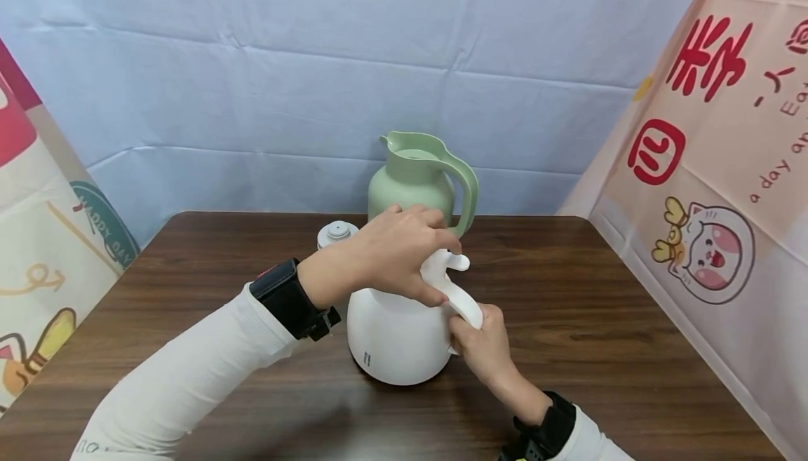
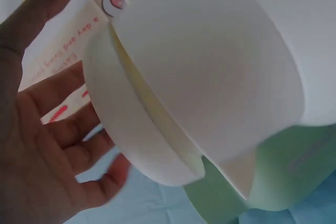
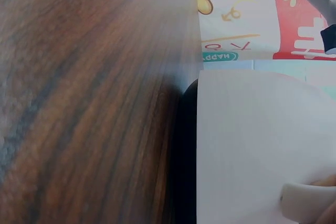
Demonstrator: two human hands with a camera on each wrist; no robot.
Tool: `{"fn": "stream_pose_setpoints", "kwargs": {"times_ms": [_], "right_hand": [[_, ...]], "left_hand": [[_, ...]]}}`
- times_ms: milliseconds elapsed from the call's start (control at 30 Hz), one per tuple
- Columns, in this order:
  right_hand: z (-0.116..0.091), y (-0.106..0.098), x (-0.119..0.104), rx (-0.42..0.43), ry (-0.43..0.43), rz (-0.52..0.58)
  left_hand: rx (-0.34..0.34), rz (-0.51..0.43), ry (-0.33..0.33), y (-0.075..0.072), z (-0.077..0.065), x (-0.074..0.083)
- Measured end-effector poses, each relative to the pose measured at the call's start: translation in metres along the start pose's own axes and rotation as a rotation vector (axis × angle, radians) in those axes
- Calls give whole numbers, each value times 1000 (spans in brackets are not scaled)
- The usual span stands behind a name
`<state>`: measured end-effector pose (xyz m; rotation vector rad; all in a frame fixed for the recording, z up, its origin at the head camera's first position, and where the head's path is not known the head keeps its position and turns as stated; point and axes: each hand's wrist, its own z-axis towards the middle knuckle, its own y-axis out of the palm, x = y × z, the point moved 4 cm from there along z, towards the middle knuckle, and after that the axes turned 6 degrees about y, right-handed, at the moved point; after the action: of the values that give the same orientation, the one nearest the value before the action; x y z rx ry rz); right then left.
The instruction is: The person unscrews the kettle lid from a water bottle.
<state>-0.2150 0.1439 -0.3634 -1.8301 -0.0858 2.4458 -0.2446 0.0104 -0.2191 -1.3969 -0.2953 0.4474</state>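
A white insulated jug (image 1: pixel 400 338) stands upright on the table. My right hand (image 1: pixel 486 342) grips its handle (image 1: pixel 463 303). Over the top of the jug spreads my left hand (image 1: pixel 400 254), which hides most of the lid in the head view. The left wrist view shows the white lid (image 2: pixel 136 114) tilted, with a gap between it and the jug body (image 2: pixel 210 72). There, the left fingers (image 2: pixel 86 150) lie at the lid's outer edge, while the thumb stands apart from it. Low in the right wrist view is the handle's lower end (image 3: pixel 307 200).
Behind the white jug stands a green jug (image 1: pixel 410 187) with a large handle. A white round cap with a stepped top (image 1: pixel 337 231) shows beyond my left forearm. The brown wooden table (image 1: pixel 568 349) meets a pale blue cloth (image 1: pixel 284 96) at the back and printed cloths on both sides.
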Motion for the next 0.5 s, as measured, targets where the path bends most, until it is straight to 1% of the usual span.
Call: {"fn": "stream_pose_setpoints", "kwargs": {"times_ms": [133,233,367,500], "right_hand": [[-1,0,0,15,15,8],[-1,0,1,13,43,-1],[0,1,0,2,49,-2],[0,1,1,0,33,19]], "left_hand": [[-57,-82,-49,5,-3,-12],[-71,-133,-65,8,-5,-21],[-69,-189,-61,12,-5,-30],[-72,-263,-42,15,-4,-33]]}}
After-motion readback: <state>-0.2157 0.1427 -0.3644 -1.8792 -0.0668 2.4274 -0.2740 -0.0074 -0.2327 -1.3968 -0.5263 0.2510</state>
